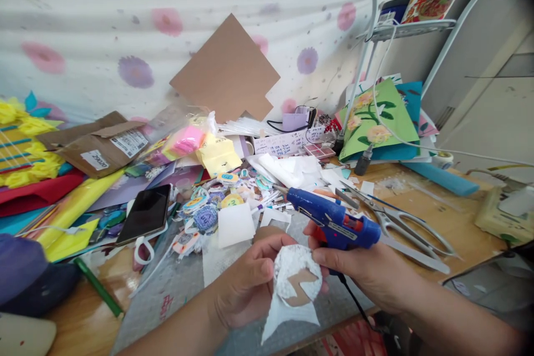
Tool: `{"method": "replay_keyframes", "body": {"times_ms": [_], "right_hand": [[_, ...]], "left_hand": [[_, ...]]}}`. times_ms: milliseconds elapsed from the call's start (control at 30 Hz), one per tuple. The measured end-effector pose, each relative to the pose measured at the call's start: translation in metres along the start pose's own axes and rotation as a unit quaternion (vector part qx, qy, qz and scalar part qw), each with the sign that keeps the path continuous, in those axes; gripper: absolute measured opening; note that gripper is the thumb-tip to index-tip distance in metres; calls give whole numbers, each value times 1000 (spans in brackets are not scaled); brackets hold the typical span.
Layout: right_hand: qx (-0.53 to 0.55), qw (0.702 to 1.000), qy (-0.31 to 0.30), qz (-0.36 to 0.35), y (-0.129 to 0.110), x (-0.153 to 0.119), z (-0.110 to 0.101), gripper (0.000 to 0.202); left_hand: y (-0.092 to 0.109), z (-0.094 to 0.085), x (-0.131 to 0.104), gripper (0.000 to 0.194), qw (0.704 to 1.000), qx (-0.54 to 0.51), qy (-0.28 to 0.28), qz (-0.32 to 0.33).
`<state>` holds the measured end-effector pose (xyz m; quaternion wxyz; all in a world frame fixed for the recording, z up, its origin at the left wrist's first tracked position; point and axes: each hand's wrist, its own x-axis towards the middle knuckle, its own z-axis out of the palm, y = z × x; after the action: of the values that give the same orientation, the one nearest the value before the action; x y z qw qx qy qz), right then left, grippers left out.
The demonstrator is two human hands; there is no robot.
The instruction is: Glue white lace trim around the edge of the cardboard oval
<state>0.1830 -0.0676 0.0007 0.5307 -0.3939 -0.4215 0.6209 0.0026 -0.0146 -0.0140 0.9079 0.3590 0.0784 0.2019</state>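
Note:
Near the table's front edge, my left hand (250,278) pinches the left side of a round piece covered in crumpled white material (298,261). A brown cardboard patch shows on its face, and a loose white flap (287,320) hangs below it. My right hand (354,270) is wrapped round the handle of a blue glue gun (334,217), whose nozzle points up and to the left. The thumb of that hand also touches the right edge of the round piece. The fingers behind the piece are partly hidden.
Large scissors (400,222) lie to the right. A black phone (146,214), a white square (236,225) and small paper pieces (204,217) cover the left and middle. A white shelf (411,29) stands at the back right; a green marker (99,287) lies front left.

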Motion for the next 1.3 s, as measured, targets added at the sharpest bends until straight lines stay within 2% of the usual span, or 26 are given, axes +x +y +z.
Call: {"method": "replay_keyframes", "body": {"times_ms": [133,300,467,600,633,700,733,767,833,900,933,967,1000,1033,1067,1133,1233,1300], "right_hand": [[-30,998,54,-18,2,1,-2,23],[-45,981,183,-46,2,2,-12,27],[-128,968,214,-17,4,-19,-21,30],[-171,946,276,-3,14,-38,-15,27],[-165,944,285,-7,18,-38,-12,26],[-141,944,296,-31,25,-34,-7,26],[-124,944,303,-47,27,-29,-6,25],[-106,944,308,-60,29,-24,-7,25],[-81,943,315,-70,29,-14,-11,23],[-73,946,309,-63,27,-7,-17,23],[-72,948,303,-61,24,-6,-21,23],[-70,950,298,-61,22,-6,-24,22],[-65,952,293,-64,18,-6,-26,22],[-59,954,287,-67,14,-7,-28,22],[-56,955,282,-68,10,-8,-30,21],[-72,956,276,-63,2,-12,-33,22],[-124,955,264,-46,-9,-21,-40,24],[-140,955,260,-35,-14,-30,-48,24]], "left_hand": [[1,3,2,51,1000,0,23,16],[6,0,0,51,997,13,57,54],[20,-2,-5,56,992,15,90,88],[16,-5,-1,53,986,4,117,121],[12,-7,3,52,981,6,143,127],[7,-16,11,46,959,44,244,135],[7,-21,16,40,929,94,322,156],[9,-27,19,36,884,169,396,180],[18,-36,20,30,847,220,435,211],[29,-35,14,25,837,273,421,218],[33,-31,10,23,842,316,386,203],[35,-25,6,22,839,433,288,159],[36,-18,3,21,818,528,192,121],[34,-12,0,22,787,597,116,99],[32,-7,-1,18,766,631,82,91],[24,-1,-1,12,736,668,75,73],[15,5,0,6,711,698,79,46],[13,15,-1,7,694,718,21,39]]}}
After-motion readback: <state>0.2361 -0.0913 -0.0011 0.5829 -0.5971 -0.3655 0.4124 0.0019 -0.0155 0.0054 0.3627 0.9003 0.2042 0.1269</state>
